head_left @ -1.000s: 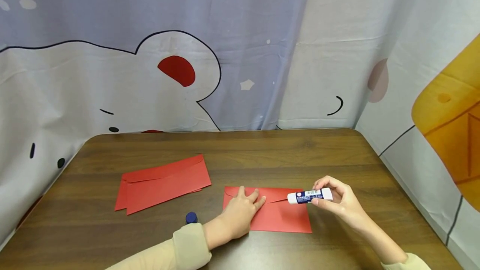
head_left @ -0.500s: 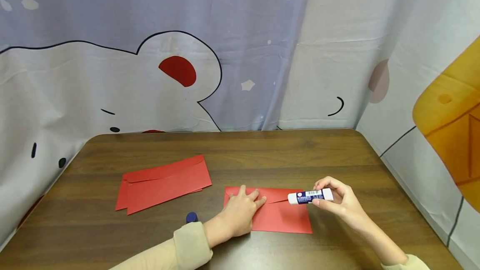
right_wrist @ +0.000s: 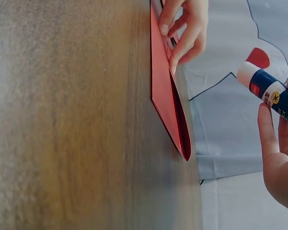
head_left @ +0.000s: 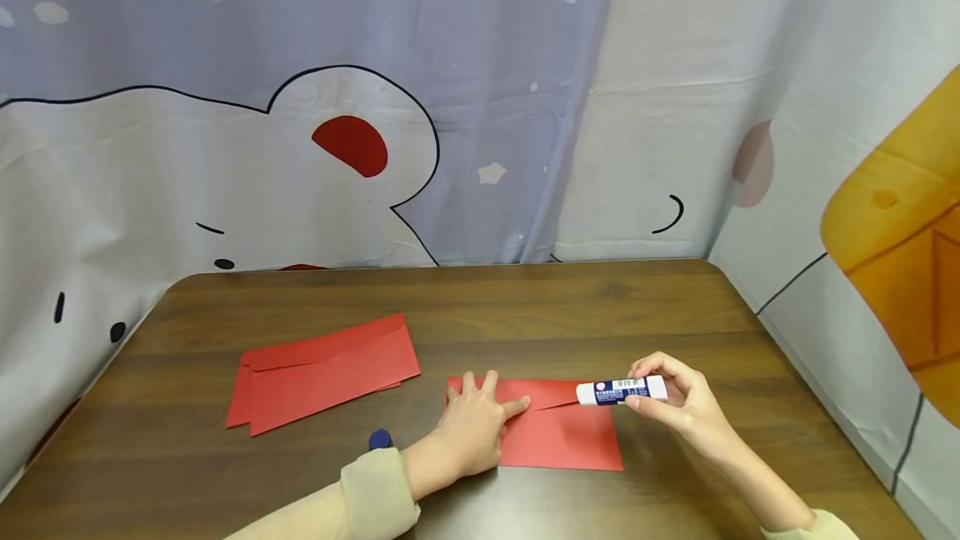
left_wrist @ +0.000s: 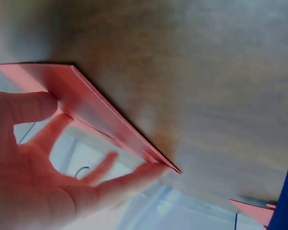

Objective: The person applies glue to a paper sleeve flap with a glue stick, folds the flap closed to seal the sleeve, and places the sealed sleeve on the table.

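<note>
A red envelope (head_left: 570, 440) lies flap side up near the front of the table. My left hand (head_left: 472, 432) rests on its left part, fingers spread and fingertips pressing the paper. In the right wrist view the envelope's flap (right_wrist: 184, 129) bulges up from the body at the near end. My right hand (head_left: 693, 415) holds a glue stick (head_left: 611, 392) between thumb and fingers, sideways above the envelope's right end. The stick has a white end, a dark blue label and no cap on. A dark blue cap (head_left: 380, 439) stands on the table beside my left wrist.
Two more red envelopes (head_left: 337, 377) overlap on the left side of the wooden table (head_left: 525, 315). A printed curtain (head_left: 510, 107) hangs behind the table and along its right side.
My left hand's fingers have shifted slightly left across the envelope, with the thumb stretched toward the flap edge. The right hand and glue stick have hardly moved.
</note>
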A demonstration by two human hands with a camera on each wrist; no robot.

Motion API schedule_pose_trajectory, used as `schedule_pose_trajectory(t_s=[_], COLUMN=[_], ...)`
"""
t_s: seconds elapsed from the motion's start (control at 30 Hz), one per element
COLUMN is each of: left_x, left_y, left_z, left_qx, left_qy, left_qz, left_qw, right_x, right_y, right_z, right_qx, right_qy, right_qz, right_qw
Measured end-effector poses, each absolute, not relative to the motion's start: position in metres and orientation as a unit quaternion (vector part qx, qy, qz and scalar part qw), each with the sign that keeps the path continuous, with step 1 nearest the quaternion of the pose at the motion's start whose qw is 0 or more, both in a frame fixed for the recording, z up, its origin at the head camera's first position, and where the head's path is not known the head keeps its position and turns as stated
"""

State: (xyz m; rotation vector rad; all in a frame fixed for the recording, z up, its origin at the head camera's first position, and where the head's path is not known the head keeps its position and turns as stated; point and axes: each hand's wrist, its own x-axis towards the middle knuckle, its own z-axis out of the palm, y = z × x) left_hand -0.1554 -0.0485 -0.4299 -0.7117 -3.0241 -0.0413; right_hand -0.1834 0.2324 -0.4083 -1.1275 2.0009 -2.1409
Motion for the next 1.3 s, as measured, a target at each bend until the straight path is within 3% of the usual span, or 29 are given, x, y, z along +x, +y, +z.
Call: schedule_pose_trajectory(t_s=[0.17,0.57,1.0,1.3], left_x=[-0.152,-0.157,-0.165,-0.171], left_y=[-0.053,-0.047,-0.037,-0.030], left_z=[-0.433,-0.430,-0.436,-0.432], left_qx=[-0.231,-0.286,-0.342,-0.356], left_qy=[-0.972,-0.955,-0.930,-0.920], left_qz=[-0.013,0.074,0.113,0.153], left_qw=[0.036,0.028,0.079,0.054], right_x=[-0.184,-0.183,-0.183,-0.183], right_y=[0.233,0.232,0.234,0.235], right_z=[-0.410,-0.405,-0.406,-0.406], right_qx=[-0.361,-0.336,-0.346,-0.350], right_qy=[0.634,0.655,0.646,0.645], right_qz=[-0.683,-0.677,-0.680,-0.679], right_qw=[-0.005,0.013,0.001,-0.006])
